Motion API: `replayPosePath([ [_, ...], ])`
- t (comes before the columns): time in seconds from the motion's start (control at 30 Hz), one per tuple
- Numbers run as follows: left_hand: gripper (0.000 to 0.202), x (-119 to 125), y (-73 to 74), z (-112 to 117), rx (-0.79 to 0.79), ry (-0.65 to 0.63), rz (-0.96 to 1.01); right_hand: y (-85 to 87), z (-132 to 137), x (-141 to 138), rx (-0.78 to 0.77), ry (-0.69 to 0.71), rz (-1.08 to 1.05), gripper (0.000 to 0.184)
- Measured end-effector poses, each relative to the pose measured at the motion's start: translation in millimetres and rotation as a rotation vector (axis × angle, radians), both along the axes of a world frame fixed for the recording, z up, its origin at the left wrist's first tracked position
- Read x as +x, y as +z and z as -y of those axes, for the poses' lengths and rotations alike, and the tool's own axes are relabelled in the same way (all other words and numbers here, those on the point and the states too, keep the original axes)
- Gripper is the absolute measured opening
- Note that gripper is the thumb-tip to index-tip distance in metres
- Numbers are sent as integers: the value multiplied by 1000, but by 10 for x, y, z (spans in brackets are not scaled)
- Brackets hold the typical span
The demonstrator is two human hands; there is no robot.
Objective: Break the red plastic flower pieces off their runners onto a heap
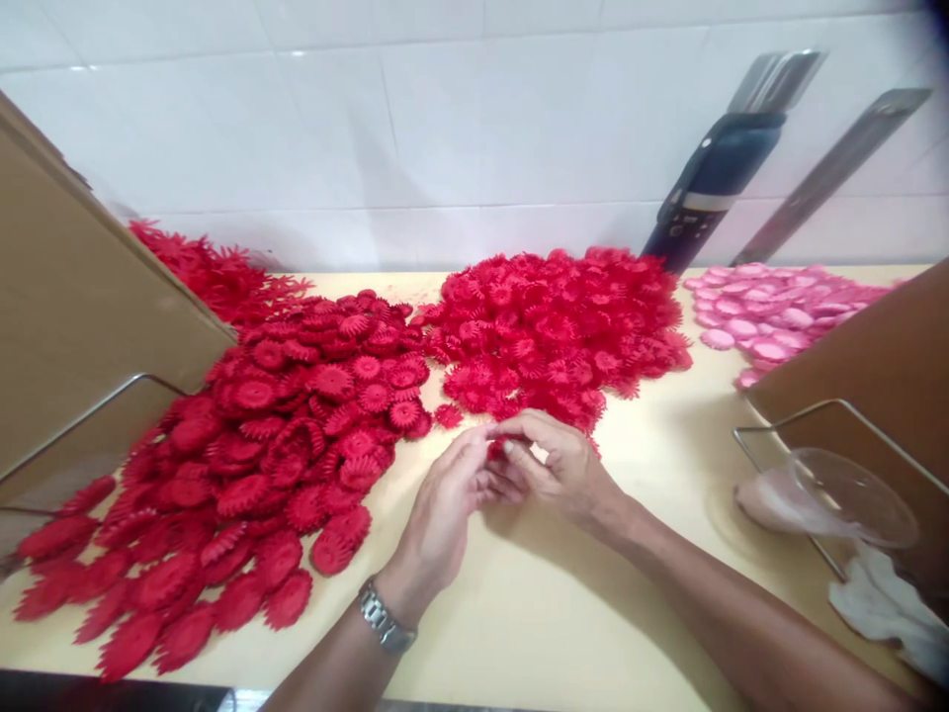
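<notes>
My left hand (445,499) and my right hand (567,470) meet over the pale table, fingers closed around a small red petal piece (497,450). Most of that piece is hidden by the fingers. Left of my hands spreads a large pile of round, fringed red flower pieces (244,445). Just beyond my fingertips lies a second heap of bright red flower pieces (549,331). Between the two piles sits one loose red flower piece (448,415).
Cardboard panels (96,247) flank both sides, with metal wire supports. Further back are spiky red pieces (215,272) and pink discs (778,311). A dark blue bottle (712,183) and a metal strip (830,173) stand against the tiled wall. At right are a clear plastic cup (852,499) and crumpled tissue (886,603).
</notes>
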State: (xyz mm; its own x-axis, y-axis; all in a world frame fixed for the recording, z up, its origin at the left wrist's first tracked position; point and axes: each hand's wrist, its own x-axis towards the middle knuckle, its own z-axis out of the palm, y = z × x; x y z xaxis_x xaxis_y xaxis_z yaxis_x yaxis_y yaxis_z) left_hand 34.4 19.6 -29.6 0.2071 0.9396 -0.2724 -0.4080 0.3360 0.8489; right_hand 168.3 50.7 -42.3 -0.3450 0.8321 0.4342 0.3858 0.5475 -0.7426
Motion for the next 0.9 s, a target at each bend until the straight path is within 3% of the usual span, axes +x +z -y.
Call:
replayPosePath([
  [0.23,9,-41,-142,-44,128,150,-267,37,44,0,-388,29,-141,22],
  [0.47,17,-82,-217,-37,258,176,-539,82,22,10,-503,122,-256,20],
  [0.57,25,-82,-227,-13,298,133,-556,54,6,-16,-555,137,-286,13],
  [0.73,26,-87,-245,8,313,141,-530,47,-8,-23,-549,156,-311,4],
  [0.9,17,-87,-244,-5,311,235,-472,18,-20,9,-394,15,-224,5],
])
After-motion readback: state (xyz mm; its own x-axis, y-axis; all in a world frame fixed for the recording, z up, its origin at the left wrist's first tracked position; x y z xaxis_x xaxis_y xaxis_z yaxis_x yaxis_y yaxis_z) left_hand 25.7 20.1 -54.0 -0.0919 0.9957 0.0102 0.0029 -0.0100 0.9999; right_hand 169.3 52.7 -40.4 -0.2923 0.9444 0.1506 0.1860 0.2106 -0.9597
